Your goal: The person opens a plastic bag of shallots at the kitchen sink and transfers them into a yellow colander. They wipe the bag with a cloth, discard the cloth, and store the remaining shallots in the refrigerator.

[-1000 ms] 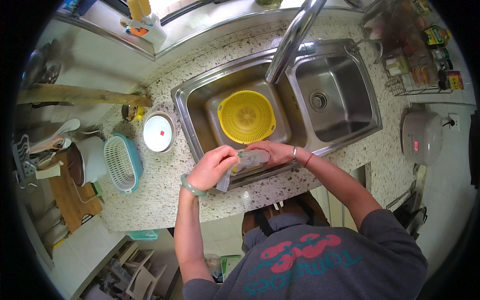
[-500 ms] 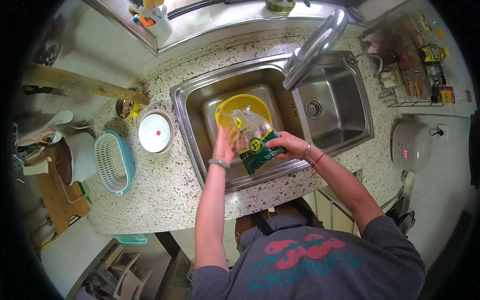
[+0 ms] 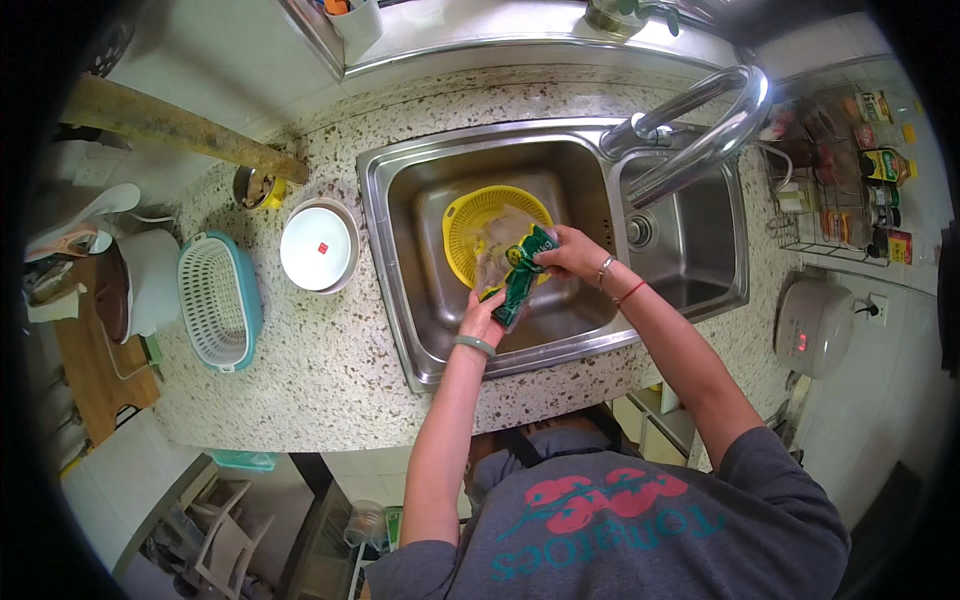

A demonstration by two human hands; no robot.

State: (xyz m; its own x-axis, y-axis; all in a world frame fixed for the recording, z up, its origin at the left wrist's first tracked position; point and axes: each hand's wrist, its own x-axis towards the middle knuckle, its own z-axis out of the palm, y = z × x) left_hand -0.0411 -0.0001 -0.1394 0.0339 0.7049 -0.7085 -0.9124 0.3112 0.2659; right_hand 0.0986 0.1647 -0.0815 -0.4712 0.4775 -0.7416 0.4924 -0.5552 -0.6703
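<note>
One head-worn fisheye view is looking steeply down from above the person onto the sink, counter and forearms, at arm's length.

1. The green packet is partly covered by the left hand below and the right hand above, so its full shape cannot be told.
2. The packet and hands hide part of the yellow colander.
3. The jars on the wire rack are too small and bent to identify.
4. The picture's dark rim cuts off the wooden board.
</note>
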